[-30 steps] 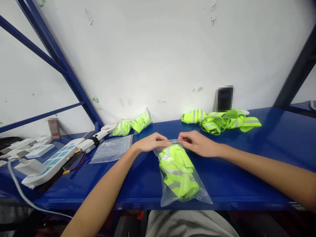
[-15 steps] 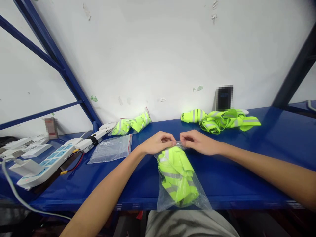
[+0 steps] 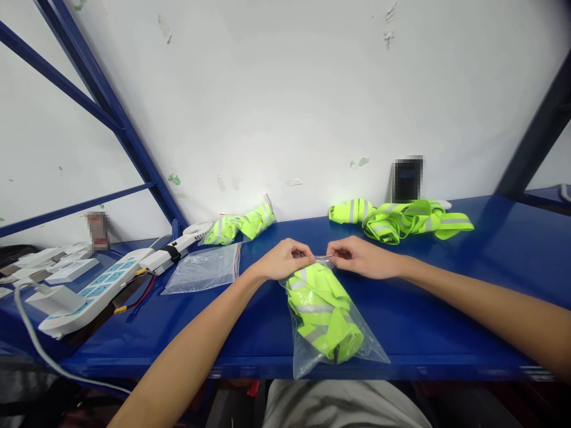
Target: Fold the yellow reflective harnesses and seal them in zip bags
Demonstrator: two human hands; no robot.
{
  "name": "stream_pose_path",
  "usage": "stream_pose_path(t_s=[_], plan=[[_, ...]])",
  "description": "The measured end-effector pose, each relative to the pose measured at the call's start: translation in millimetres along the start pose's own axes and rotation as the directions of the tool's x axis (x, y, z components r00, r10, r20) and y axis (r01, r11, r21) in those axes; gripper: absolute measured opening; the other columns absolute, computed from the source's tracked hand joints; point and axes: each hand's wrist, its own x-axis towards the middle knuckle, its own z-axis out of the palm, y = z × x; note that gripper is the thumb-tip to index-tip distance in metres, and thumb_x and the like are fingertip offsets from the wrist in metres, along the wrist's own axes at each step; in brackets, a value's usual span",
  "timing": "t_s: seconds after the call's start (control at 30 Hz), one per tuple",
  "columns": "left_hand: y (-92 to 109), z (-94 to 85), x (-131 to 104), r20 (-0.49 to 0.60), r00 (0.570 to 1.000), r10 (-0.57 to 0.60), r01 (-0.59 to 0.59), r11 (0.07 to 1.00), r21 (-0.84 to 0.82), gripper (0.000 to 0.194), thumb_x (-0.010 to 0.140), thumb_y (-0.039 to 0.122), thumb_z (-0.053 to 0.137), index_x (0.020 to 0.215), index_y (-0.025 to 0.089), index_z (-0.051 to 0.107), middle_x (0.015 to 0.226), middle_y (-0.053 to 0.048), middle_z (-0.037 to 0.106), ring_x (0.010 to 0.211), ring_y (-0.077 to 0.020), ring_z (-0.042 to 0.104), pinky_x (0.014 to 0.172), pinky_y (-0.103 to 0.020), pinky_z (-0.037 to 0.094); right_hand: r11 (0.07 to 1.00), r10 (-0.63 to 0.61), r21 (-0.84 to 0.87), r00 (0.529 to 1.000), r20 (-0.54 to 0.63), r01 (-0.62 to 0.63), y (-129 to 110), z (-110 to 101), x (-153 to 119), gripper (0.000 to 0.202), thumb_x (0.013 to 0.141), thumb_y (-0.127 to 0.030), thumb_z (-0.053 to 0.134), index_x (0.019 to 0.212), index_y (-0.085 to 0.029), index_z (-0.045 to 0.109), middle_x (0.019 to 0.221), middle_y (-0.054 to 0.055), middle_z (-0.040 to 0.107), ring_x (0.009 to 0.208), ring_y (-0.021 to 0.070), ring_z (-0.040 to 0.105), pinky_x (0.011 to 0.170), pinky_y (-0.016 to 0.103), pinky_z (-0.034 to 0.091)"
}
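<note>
A clear plastic bag (image 3: 330, 315) with folded yellow-green reflective strap inside lies at the front edge of the blue table (image 3: 428, 321). My left hand (image 3: 288, 259) pinches the left part of the bag's top edge, and my right hand (image 3: 354, 257) pinches the same edge on the right. A short stretch of the bag's mouth with a red line shows between my fingertips. An empty clear bag (image 3: 203, 270) lies flat to the left of my left hand.
Two bagged straps (image 3: 241, 226) rest against the wall. Loose yellow-green straps (image 3: 401, 220) lie at the back right beside a blurred dark object (image 3: 407, 179). A white power strip (image 3: 100, 291), chargers, cables and a small white fan (image 3: 196, 230) fill the left side.
The lower end of the filled bag has shifted slightly up and to the right. Both hands keep their pinch at its top edge. The whole view has moved a little.
</note>
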Motion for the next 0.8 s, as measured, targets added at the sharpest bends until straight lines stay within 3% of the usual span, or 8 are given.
stream_pose_path(t_s=[0.3,0.43,0.6,0.8], plan=[[5,10.6,-1,-0.033,0.998,-0.051,0.045,0.983,-0.176,0.026,0.08,0.038,0.064,0.078,0.012,0.069,0.067,0.0,0.057,0.061,-0.0092,0.046,0.057,-0.021,0.035,0.995,0.045,0.086,0.999,-0.003,-0.044,-7,3,0,0.027,0.09,-0.039,0.049,0.077,-0.016,0.055,0.064,-0.002,0.048,0.059,0.0114,0.041,0.056,0.025,0.032],[2,14.6,1,-0.015,0.997,-0.08,0.074,0.966,-0.246,0.026,0.08,0.037,0.064,0.08,0.012,0.069,0.068,0.0,0.058,0.063,-0.0095,0.046,0.058,-0.022,0.034,0.99,0.039,0.135,0.999,0.005,-0.04,-8,7,1,0.025,0.088,-0.038,0.052,0.074,-0.017,0.052,0.06,-0.005,0.04,0.056,0.0099,0.035,0.053,0.024,0.028],[-2,17.9,3,-0.052,0.995,-0.084,0.067,0.96,-0.272,0.024,0.08,0.035,0.06,0.077,0.012,0.068,0.062,0.003,0.052,0.059,-0.0085,0.041,0.055,-0.021,0.03,0.984,0.045,0.171,0.999,-0.001,-0.044,-6,9,1,0.023,0.088,-0.036,0.052,0.074,-0.018,0.05,0.059,-0.006,0.039,0.055,0.0095,0.034,0.052,0.024,0.027],[-5,21.6,5,-0.038,0.994,-0.105,0.089,0.948,-0.306,0.024,0.075,0.035,0.067,0.076,0.011,0.069,0.064,0.0,0.059,0.059,-0.0091,0.046,0.056,-0.022,0.034,0.984,0.049,0.171,0.999,0.008,-0.05,-5,12,3,0.024,0.087,-0.037,0.053,0.076,-0.016,0.055,0.061,-0.004,0.043,0.057,0.0101,0.036,0.054,0.024,0.029]])
